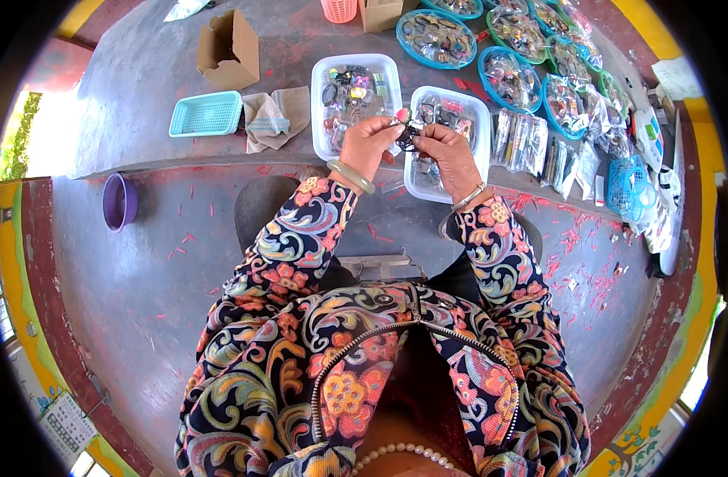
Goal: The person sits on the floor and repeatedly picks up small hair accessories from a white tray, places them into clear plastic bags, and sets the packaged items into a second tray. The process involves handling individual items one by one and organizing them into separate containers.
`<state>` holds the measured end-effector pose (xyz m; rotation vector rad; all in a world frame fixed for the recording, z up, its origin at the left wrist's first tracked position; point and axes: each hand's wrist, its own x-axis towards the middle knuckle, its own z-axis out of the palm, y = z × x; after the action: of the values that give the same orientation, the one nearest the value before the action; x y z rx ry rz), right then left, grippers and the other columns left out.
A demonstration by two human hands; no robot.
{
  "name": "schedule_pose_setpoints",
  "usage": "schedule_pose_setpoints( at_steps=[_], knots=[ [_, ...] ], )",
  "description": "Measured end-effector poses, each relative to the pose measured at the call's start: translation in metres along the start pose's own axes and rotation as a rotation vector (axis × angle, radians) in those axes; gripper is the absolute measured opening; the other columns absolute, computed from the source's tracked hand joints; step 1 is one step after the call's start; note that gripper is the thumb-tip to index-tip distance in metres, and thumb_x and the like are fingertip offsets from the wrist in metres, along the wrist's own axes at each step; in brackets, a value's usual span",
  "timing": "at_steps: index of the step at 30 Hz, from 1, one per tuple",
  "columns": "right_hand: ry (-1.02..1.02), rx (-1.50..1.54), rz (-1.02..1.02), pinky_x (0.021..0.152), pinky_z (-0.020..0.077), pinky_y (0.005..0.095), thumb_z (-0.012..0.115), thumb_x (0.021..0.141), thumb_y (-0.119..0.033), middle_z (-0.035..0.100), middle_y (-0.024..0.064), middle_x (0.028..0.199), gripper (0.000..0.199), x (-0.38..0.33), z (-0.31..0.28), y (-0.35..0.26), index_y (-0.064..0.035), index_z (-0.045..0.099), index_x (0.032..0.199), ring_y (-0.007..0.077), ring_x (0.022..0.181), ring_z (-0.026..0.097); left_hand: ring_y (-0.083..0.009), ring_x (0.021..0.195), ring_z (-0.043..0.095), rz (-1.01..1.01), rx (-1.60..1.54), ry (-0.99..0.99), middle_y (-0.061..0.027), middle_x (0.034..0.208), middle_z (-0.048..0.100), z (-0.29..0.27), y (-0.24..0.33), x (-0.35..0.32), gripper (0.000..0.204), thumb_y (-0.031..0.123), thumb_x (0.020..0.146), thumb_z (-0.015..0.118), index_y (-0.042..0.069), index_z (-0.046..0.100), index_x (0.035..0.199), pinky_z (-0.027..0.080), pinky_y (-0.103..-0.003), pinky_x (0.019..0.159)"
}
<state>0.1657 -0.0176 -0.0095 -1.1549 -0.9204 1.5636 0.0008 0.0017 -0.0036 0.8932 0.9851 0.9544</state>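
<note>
- Box, upper left: brown cardboard, matt.
- Basket, upper left: turquoise plastic, perforated.
- Cloth, upper left of centre: woven, matt, creased.
- Paired trays, upper centre: white plastic, smooth.
- Black loops, upper centre: cord-like; finish too small to tell.
- Packets, upper right: clear plastic film, glossy.
- Tub, left: purple plastic, smooth.
- Jacket, lower centre: patterned cloth, matt.
- Zip, lower centre: metal-looking teeth.
- Bangle, centre: polished, stone-like.
- Beads, lower edge: pearly, glossy.

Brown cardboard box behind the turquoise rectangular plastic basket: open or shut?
Open: the brown cardboard box shows its dark inside through an uncovered opening.
</note>
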Motion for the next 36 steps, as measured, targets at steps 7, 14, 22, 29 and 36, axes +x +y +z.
schedule_pose_setpoints(
  at_steps=[7,14,22,29,36],
  knots=[
    [0.001,0.022,0.028,0.056,0.0354,0.0179,0.063,0.075,-0.010,0.055,-0.0029,0.067,0.008,-0.0024,0.0042,-0.0032,-0.0029,0.060,0.077,0.0043,0.061,0.047,-0.0062,0.059,0.052,0.001,-0.060,0.051,-0.0023,0.076,0.062,-0.0005,-0.0001,-0.0007,0.012,0.008,0.078,0.061,0.001,0.064,0.088,0.040,-0.018,0.046],
    [0.024,0.120,0.073,0.059,0.0396,0.0181,0.064,0.077,-0.011,0.058,-0.0019,0.071,0.008,-0.0031,0.0050,-0.0026,-0.0042,0.060,0.080,0.0058,0.064,0.051,-0.0069,0.058,0.053,-0.018,-0.117,0.013,-0.0036,0.079,0.063,-0.0008,-0.0018,-0.0005,0.012,0.006,0.076,0.062,0.000,0.064,0.087,0.041,-0.019,0.046],
    [-0.029,0.221,0.081,0.061,0.0411,0.0189,0.062,0.078,-0.010,0.059,-0.0013,0.075,0.006,-0.0016,0.0014,0.0012,-0.0055,0.059,0.082,0.0066,0.068,0.054,-0.0062,0.060,0.053,-0.002,-0.084,0.036,-0.0034,0.081,0.063,0.0000,-0.0016,-0.0008,0.016,0.006,0.077,0.062,0.001,0.063,0.092,0.041,-0.018,0.046],
    [-0.008,0.213,0.110,0.062,0.0413,0.0190,0.061,0.078,-0.009,0.059,-0.0015,0.075,0.006,-0.0012,0.0007,0.0017,-0.0061,0.059,0.083,0.0065,0.069,0.054,-0.0060,0.063,0.053,0.119,0.002,0.021,-0.0034,0.082,0.062,-0.0004,-0.0042,-0.0007,0.016,0.008,0.079,0.060,0.000,0.063,0.092,0.042,-0.018,0.047],
    [-0.002,0.187,0.068,0.062,0.0403,0.0186,0.061,0.079,-0.010,0.057,-0.0022,0.073,0.005,-0.0022,0.0028,-0.0008,-0.0066,0.058,0.081,0.0057,0.065,0.051,-0.0079,0.064,0.056,-0.059,-0.123,0.016,-0.0036,0.083,0.063,-0.0018,0.0001,0.0001,0.013,0.006,0.078,0.061,0.002,0.061,0.090,0.041,-0.019,0.049]
  ],
)
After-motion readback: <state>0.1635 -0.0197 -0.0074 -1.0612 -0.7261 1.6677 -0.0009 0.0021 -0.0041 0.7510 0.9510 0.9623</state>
